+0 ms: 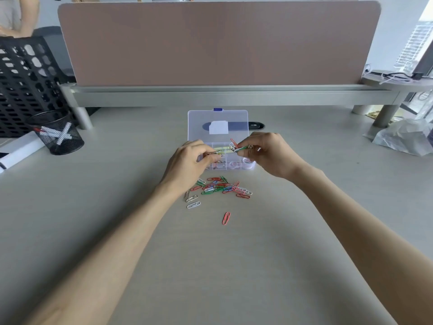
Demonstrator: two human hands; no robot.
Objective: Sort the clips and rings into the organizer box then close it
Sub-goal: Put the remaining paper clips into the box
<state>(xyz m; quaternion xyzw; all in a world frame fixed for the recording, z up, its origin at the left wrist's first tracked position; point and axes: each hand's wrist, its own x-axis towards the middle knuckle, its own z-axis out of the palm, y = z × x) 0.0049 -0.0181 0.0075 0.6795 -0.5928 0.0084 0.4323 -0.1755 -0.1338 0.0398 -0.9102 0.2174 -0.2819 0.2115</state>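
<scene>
A clear plastic organizer box (250,165) sits mid-desk with its lid (218,125) standing open at the back. White rings (236,164) lie in its front right compartments. My right hand (267,153) hovers over the box, pinching a bunch of colored paper clips (240,146). My left hand (187,161) is over the box's left side, fingers closed on a few clips (214,153). A pile of colored paper clips (220,187) lies on the desk in front of the box, with a lone red clip (226,218) nearer to me.
A black mesh pen cup (56,132) stands at the left beside a black perforated file holder (25,83). A pink partition panel (218,43) runs along the back of the desk. A crumpled plastic bag (405,137) lies at the right.
</scene>
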